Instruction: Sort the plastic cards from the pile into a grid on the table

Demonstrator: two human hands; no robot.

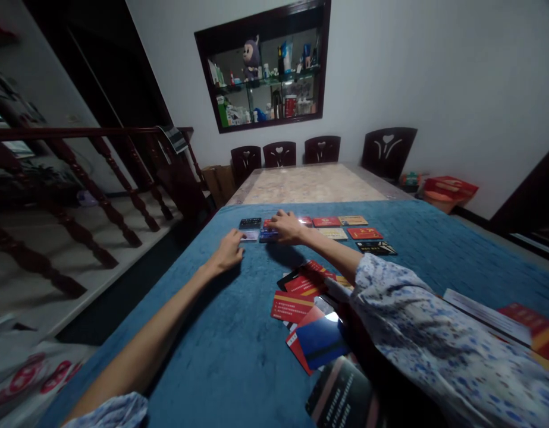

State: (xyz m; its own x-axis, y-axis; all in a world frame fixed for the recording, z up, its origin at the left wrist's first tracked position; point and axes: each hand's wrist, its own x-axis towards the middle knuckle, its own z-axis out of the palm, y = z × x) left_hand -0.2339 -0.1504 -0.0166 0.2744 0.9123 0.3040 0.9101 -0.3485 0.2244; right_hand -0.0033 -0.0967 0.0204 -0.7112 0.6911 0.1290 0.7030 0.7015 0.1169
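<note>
Rows of cards lie on a blue cloth (pixel 251 285). My left hand (pixel 229 251) touches a pale card (pixel 250 236) at the left end of the front row, its fingers bent. Reaching across the middle, my right hand (pixel 286 227) is over a blue card (pixel 269 236), partly hiding it and the cards behind; its fingertips point left and down. A black card (pixel 250 223) lies behind the pale one. To the right are red cards (pixel 326 222) and a black-and-gold card (pixel 376 248). Nearer me is a loose, overlapping heap with a larger blue card (pixel 322 340).
More cards and papers (pixel 488 318) lie at the right, partly under my right sleeve. Dark chairs (pixel 323 150) stand beyond the table's far edge (pixel 305 167). A wooden railing (pixel 91 134) runs along the left, with plastic bags (pixel 33 380) below.
</note>
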